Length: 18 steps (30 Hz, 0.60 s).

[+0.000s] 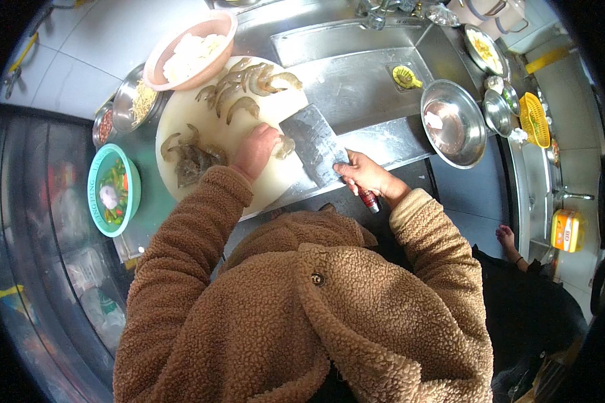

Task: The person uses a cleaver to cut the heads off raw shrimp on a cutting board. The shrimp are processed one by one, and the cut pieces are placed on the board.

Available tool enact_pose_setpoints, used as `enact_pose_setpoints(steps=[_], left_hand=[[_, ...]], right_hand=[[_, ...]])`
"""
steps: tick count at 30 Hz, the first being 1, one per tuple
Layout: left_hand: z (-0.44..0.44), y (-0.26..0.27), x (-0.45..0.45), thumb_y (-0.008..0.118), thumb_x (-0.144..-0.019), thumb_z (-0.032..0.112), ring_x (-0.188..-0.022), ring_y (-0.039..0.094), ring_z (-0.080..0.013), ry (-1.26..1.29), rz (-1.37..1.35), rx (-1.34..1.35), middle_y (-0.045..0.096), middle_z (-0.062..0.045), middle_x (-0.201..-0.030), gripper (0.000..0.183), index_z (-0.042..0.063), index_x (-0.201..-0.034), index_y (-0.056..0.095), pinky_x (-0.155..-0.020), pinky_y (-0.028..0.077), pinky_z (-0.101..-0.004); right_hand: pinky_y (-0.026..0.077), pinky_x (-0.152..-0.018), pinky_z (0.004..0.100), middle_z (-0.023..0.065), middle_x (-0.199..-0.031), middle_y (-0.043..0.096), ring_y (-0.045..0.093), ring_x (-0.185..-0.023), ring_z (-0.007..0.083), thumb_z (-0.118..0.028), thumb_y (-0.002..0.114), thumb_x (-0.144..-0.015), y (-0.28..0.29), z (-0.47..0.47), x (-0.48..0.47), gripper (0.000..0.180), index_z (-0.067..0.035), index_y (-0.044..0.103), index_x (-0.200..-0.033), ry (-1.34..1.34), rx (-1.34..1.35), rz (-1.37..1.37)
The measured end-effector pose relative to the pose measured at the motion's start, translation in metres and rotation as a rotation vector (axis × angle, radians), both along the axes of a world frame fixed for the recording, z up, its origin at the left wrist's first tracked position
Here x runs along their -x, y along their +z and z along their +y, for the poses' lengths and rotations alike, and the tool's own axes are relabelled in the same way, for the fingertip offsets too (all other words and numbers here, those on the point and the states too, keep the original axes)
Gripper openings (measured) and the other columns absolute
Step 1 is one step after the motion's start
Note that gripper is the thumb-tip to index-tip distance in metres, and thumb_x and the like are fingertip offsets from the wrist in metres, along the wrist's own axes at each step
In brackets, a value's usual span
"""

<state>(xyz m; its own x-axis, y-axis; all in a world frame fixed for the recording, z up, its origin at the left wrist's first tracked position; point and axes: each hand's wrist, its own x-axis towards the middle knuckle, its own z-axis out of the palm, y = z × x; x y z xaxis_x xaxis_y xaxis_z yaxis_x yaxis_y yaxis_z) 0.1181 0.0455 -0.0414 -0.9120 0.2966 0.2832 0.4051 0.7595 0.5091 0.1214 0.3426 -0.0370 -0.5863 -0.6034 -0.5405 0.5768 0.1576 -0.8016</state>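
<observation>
On a round white cutting board (277, 186), my left hand (257, 148) presses on a shrimp (284, 147), its fingertips partly hidden. My right hand (365, 174) grips a Chinese cleaver by its dark red handle. The broad grey cleaver blade (315, 143) lies over the board's right edge, just right of that shrimp. Several whole raw shrimp (252, 79) are spread at the far side of the board. A darker pile of shrimp pieces (194, 160) sits left of my left hand.
A pink basket (227, 48) of white pieces overlaps the board's far edge. Left are a steel bowl (123, 108) of yellowish strips and a turquoise basin (135, 189) of peppers. A sink (353, 65) lies beyond, a steel basin (466, 141) at right. Another person's hand (505, 237) shows lower right.
</observation>
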Motion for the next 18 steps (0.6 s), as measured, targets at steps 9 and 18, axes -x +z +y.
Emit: enact_pose_setpoints(steps=[9, 18], left_hand=[[-0.001, -0.007, 0.004, 0.063, -0.084, 0.006, -0.082, 0.063, -0.0334, 0.003, -0.008, -0.088, 0.065, -0.015, -0.087, 0.008, 0.001, -0.089, 0.067, -0.073, 0.052, -0.0394], [-0.007, -0.013, 0.009, 0.063, -0.084, 0.005, -0.084, 0.064, -0.0330, -0.017, -0.021, -0.103, 0.066, -0.014, -0.089, 0.009, 0.001, -0.091, 0.067, -0.075, 0.053, -0.0403]], right_hand=[[0.041, -0.038, 0.0228, -0.0032, -0.059, 0.047, 0.046, -0.041, 0.0084, -0.016, 0.057, -0.098, -0.009, -0.005, -0.003, 0.032, -0.004, 0.048, -0.127, -0.017, 0.026, -0.007], [0.041, -0.038, 0.0244, -0.0019, -0.059, 0.048, 0.045, -0.042, 0.0086, -0.017, 0.057, -0.098, -0.011, -0.010, 0.010, 0.021, -0.004, 0.052, -0.114, 0.027, -0.004, 0.058]])
